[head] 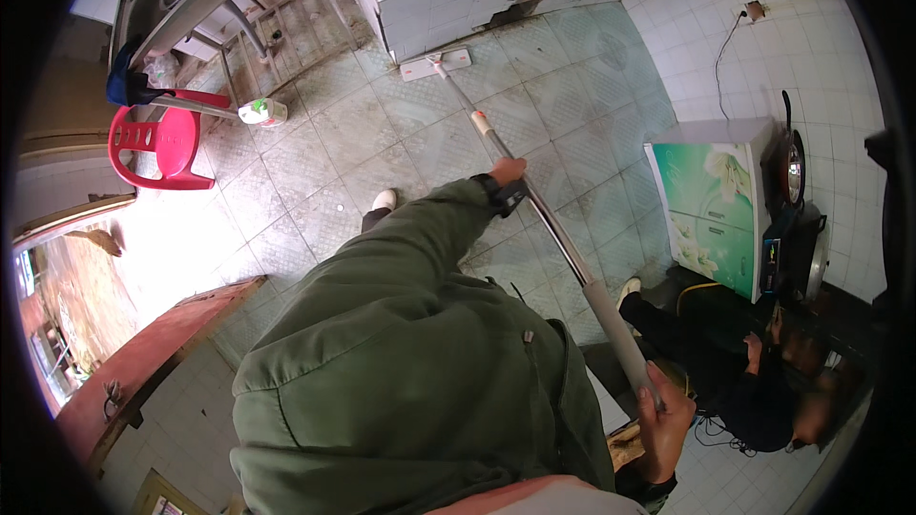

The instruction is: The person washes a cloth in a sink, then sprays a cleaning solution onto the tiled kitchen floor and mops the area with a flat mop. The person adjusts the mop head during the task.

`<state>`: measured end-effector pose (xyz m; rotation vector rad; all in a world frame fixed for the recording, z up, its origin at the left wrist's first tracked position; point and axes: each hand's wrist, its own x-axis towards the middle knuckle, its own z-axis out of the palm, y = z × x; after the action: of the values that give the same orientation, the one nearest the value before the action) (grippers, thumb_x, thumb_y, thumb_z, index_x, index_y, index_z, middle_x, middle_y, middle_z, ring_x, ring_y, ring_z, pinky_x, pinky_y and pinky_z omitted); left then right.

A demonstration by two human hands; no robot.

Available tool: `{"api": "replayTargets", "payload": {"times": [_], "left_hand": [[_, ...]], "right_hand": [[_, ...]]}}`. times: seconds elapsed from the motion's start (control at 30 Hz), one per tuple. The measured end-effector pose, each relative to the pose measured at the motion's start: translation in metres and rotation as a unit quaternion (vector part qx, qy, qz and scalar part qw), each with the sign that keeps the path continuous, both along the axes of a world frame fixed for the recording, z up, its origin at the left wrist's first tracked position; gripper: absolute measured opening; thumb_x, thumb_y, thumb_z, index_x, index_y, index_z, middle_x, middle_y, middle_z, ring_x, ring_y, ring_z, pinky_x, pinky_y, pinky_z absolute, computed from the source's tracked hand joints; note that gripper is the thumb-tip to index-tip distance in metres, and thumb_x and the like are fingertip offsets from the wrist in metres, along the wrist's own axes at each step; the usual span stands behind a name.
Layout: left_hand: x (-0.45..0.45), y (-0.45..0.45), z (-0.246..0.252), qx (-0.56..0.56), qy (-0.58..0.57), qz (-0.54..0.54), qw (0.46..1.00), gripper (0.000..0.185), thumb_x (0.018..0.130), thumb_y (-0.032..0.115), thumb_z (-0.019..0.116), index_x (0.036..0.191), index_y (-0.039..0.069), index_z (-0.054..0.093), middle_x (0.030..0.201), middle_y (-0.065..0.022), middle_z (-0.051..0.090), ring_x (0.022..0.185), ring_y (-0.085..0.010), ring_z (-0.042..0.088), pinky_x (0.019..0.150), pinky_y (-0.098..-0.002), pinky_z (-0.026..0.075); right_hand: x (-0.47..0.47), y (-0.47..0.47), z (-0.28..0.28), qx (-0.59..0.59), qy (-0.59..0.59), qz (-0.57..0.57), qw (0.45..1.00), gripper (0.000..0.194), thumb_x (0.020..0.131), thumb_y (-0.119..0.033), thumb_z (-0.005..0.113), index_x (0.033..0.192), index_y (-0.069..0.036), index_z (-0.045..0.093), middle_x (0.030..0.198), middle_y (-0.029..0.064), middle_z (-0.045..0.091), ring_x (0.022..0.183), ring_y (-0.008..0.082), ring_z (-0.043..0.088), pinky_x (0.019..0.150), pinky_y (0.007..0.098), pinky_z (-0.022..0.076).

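Note:
A flat mop stretches diagonally across my view. My left hand point(508, 170) is wrapped around the metal pole point(551, 222) of the mop, below a beige collar. Farther back, near my body, my right hand point(664, 418) holds the grey grip point(615, 325) at the pole's upper end, thumb along it. The white rectangular mop head point(455, 59) lies on the patterned tile floor point(358, 132), beside the base of a white-tiled counter point(436, 21). Dark grime marks parts of the floor tiles.
A pink plastic chair point(168, 143) and a white plastic container point(266, 112) stand left, near a metal sink stand point(236, 21). At right are a green floral cabinet point(705, 200), a pan point(794, 168) and a person in dark clothes point(744, 393). A red door point(164, 350) stands open.

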<state>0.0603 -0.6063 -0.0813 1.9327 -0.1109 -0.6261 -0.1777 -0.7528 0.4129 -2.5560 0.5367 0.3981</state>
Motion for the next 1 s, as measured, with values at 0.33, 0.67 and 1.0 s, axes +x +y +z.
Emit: {"api": "replayTargets", "payload": {"times": [0.33, 0.67, 1.0], "left_hand": [[-0.021, -0.022, -0.024, -0.203, 0.328, 0.375, 0.843, 0.031, 0.076, 0.026, 0.053, 0.084, -0.004, 0.051, 0.068, -0.0147, 0.054, 0.059, -0.0287, 0.057, 0.053, -0.0411, 0.046], [0.109, -0.145, 0.056, -0.268, 0.286, 0.464, 0.795, 0.029, 0.079, 0.023, 0.047, 0.063, -0.002, 0.051, 0.056, -0.015, 0.058, 0.053, -0.0279, 0.059, 0.048, -0.0386, 0.044], [0.241, -0.222, 0.052, -0.216, 0.281, 0.285, 0.89, 0.028, 0.079, 0.021, 0.05, 0.065, -0.003, 0.051, 0.064, -0.0143, 0.06, 0.059, -0.0249, 0.06, 0.052, -0.0386, 0.047]], "right_hand": [[0.029, -0.075, -0.013, 0.024, -0.04, 0.063, 0.997, 0.025, 0.071, 0.0, 0.06, 0.096, 0.002, 0.061, 0.086, 0.0179, 0.063, 0.077, 0.0214, 0.061, 0.07, 0.0281, 0.0457], [0.17, -0.175, 0.004, -0.054, -0.043, 0.014, 0.997, 0.023, 0.076, -0.002, 0.059, 0.098, 0.003, 0.06, 0.086, 0.0164, 0.063, 0.07, 0.0178, 0.059, 0.06, 0.0257, 0.0456], [0.274, -0.221, 0.038, -0.083, -0.04, 0.029, 0.995, 0.02, 0.081, -0.008, 0.055, 0.096, 0.003, 0.06, 0.082, 0.0119, 0.063, 0.066, 0.0156, 0.059, 0.054, 0.0253, 0.0447]]}}
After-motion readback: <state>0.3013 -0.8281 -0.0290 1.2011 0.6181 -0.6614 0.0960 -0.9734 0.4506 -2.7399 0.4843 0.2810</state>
